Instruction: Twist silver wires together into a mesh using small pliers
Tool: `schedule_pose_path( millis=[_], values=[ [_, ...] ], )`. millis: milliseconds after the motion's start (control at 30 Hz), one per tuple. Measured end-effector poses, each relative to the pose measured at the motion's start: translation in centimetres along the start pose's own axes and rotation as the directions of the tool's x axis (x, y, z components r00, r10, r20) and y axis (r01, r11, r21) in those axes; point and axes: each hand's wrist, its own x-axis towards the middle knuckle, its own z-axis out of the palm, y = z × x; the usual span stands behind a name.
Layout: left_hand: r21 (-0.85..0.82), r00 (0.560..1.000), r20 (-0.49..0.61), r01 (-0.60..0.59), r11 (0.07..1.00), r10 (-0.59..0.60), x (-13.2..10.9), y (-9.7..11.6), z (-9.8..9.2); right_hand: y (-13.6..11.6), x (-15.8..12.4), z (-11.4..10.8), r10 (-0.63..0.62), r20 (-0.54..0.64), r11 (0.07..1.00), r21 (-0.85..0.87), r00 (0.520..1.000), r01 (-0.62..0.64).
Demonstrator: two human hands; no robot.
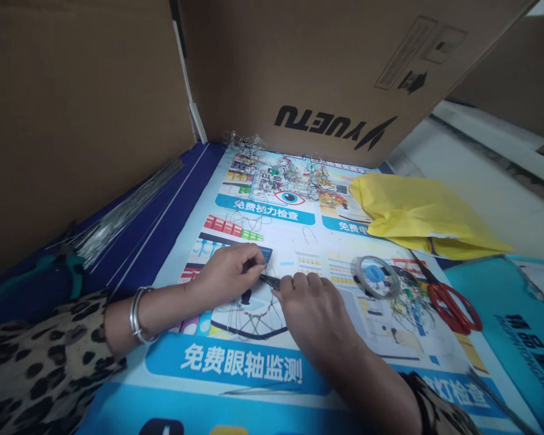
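Near the middle of the printed sheet, my left hand [231, 272] is closed in a pinch on thin wire. Beside it, my right hand [315, 308] wraps round small dark pliers [270, 281], whose tip points left and meets my left fingertips. A wire piece with small beads [258, 315] hangs below the two hands in a curved, fan-like shape over the sheet. Its upper part is hidden by my fingers.
Tangled wire pieces [294, 175] lie at the back. A tape roll [377, 277], red-handled scissors [453, 307], a yellow bag [426, 211] and a teal bag [503, 314] are on the right. Straight wires [122, 211] lie left, below cardboard walls [276, 54].
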Motion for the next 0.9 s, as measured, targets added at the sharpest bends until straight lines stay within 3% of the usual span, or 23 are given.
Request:
schedule_pose_path(
  millis=[900],
  values=[
    [0.014,1.0,0.006,-0.006,1.0,0.005,-0.01,-0.13,-0.05,0.11,0.15,0.05,-0.012,0.048,0.999,0.052,0.999,0.009]
  ],
)
